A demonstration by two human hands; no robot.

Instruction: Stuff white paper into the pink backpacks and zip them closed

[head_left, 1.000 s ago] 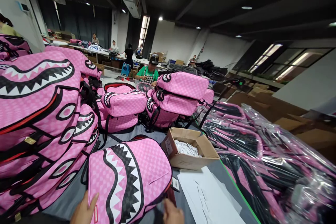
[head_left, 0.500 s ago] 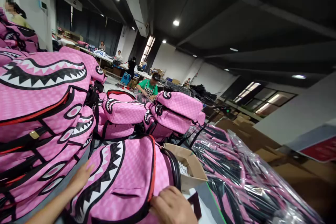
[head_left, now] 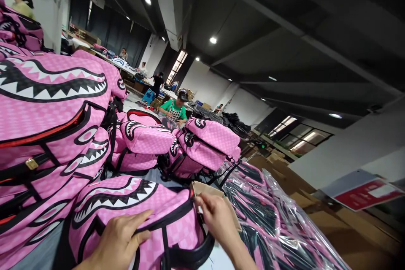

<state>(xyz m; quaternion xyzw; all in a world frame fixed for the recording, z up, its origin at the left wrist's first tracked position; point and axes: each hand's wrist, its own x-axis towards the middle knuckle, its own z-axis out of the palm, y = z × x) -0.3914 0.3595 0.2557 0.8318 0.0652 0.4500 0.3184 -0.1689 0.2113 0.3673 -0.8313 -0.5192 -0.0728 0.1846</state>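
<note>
A pink checked backpack (head_left: 177, 196) with a black-and-white shark-mouth print lies in front of me, its black handle toward the lower right. My left hand (head_left: 118, 236) rests on its near side, thumb and forefinger spread apart over the fabric. At the bag's right corner my right hand (head_left: 218, 215) pinches the edge beside the black zipper seam. Whether a zipper pull is between those fingers is hidden. Just behind my right hand stands an open cardboard box (head_left: 207, 187), partly covered.
Stacked pink backpacks (head_left: 57, 114) rise on the left, and more backpacks (head_left: 209, 141) lie beyond. Plastic-wrapped bags (head_left: 265, 211) spread on the right, with cardboard (head_left: 357, 228) past them. A person in a green shirt (head_left: 174, 109) works further back.
The backpack has turned and tipped, bringing its handle to the front. My left hand moved right onto its near side; my right hand moved up to its far right corner. The view has shifted slightly.
</note>
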